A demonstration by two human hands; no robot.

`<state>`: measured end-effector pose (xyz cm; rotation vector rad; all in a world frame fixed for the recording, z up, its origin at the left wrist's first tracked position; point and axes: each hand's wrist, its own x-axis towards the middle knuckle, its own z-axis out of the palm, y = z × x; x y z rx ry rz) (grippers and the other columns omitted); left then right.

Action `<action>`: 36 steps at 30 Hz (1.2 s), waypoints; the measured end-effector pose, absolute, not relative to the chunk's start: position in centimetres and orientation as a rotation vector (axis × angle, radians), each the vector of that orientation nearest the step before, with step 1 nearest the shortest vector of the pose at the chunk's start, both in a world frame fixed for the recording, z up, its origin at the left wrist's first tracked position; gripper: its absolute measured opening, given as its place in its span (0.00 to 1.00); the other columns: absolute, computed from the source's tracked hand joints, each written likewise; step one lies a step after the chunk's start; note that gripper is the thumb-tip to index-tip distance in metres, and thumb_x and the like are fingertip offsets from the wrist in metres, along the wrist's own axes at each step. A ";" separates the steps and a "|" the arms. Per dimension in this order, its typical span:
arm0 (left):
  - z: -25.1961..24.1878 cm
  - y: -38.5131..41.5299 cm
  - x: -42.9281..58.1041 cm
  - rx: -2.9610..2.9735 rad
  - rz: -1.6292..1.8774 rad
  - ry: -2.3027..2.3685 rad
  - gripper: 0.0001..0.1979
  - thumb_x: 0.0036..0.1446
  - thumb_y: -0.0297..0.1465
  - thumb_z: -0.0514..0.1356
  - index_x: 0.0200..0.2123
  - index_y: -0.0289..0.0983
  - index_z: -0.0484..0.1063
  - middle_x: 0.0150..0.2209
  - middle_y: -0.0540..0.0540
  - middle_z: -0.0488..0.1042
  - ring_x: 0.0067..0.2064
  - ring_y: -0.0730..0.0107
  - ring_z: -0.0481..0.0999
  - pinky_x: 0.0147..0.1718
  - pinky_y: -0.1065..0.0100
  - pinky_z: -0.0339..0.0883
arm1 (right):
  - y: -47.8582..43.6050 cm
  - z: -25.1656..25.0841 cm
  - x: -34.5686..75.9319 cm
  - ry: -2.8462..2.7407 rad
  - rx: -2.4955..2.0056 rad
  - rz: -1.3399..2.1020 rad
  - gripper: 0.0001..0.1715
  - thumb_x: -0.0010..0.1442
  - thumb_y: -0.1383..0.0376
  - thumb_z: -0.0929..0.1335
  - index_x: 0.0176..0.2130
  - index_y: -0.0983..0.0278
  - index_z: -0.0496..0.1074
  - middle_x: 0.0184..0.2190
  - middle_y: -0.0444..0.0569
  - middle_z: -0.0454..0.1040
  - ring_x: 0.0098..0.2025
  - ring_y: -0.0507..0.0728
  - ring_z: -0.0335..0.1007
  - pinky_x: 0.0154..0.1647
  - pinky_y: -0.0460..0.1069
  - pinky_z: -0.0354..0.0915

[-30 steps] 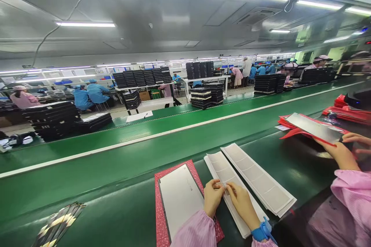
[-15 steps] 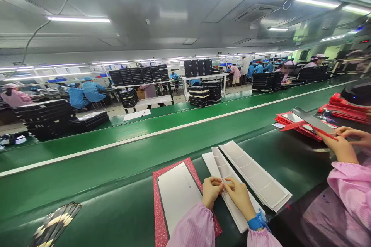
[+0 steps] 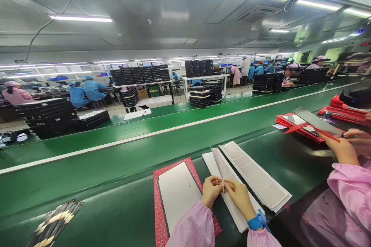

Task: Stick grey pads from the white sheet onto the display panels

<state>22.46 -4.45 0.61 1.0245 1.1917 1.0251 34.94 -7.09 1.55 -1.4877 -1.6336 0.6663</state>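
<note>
My left hand (image 3: 212, 192) and my right hand (image 3: 239, 197) meet over a strip-shaped sheet of grey stickers (image 3: 222, 165), which lies on a white paper stack. Fingertips of both hands are pinched together on a sticker at the sheet, and its thin pale edge shows between them. The lower part of the sheet is partly hidden under my hands. A second sticker sheet stack (image 3: 256, 179) lies just to the right. Left of my hands, a flat silver panel (image 3: 177, 195) with a dark edge rests on red bubble-wrap (image 3: 158, 216). A blue band (image 3: 257, 222) is around my right wrist.
A green conveyor (image 3: 139, 152) with a white line runs beyond the workbench. Thin dark strips (image 3: 56, 224) lie at lower left. On the right, a co-worker's hand (image 3: 343, 148) holds a dark glossy panel (image 3: 317, 121) above red sleeves (image 3: 281, 121). Black stacks (image 3: 199, 96) stand across the conveyor.
My hands stay at almost the same spot, with a pale sticker edge now showing more upright between the fingertips. The co-worker's dark panel has shifted slightly to the right.
</note>
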 end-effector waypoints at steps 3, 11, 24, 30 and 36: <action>0.7 -4.5 22.4 1.071 1.030 1.215 0.10 0.37 0.19 0.60 0.27 0.34 0.70 0.20 0.53 0.70 0.20 0.79 0.68 0.20 0.76 0.61 | -7.1 1.6 34.8 -1.632 -1.499 0.653 0.18 0.56 0.58 0.60 0.35 0.64 0.74 0.30 0.52 0.79 0.33 0.59 0.76 0.35 0.49 0.67; 0.9 -4.8 22.3 1.267 1.058 1.298 0.09 0.38 0.21 0.59 0.27 0.36 0.70 0.22 0.53 0.72 0.24 0.75 0.71 0.24 0.75 0.63 | -7.0 1.5 34.0 -1.635 -1.540 0.601 0.15 0.55 0.60 0.60 0.30 0.63 0.72 0.27 0.49 0.77 0.31 0.57 0.73 0.34 0.49 0.65; 1.1 -5.7 22.6 1.412 1.161 1.362 0.27 0.44 0.23 0.56 0.50 0.37 0.56 0.23 0.56 0.69 0.21 0.76 0.69 0.22 0.76 0.59 | -6.0 2.2 35.2 -1.609 -1.531 0.676 0.16 0.54 0.57 0.62 0.27 0.64 0.73 0.27 0.49 0.77 0.30 0.56 0.73 0.33 0.48 0.66; 1.4 -5.6 22.6 1.393 1.162 1.301 0.25 0.45 0.24 0.55 0.49 0.37 0.56 0.25 0.55 0.71 0.21 0.77 0.69 0.22 0.77 0.60 | -6.3 2.7 34.6 -1.641 -1.460 0.719 0.17 0.54 0.56 0.63 0.25 0.64 0.74 0.25 0.49 0.76 0.28 0.55 0.73 0.32 0.47 0.65; 0.7 -5.4 22.5 1.405 1.137 1.304 0.24 0.46 0.25 0.55 0.49 0.36 0.55 0.25 0.55 0.69 0.20 0.78 0.67 0.20 0.77 0.59 | -6.1 2.0 35.0 -1.636 -1.451 0.734 0.16 0.54 0.58 0.63 0.25 0.64 0.74 0.25 0.48 0.76 0.29 0.56 0.72 0.33 0.47 0.65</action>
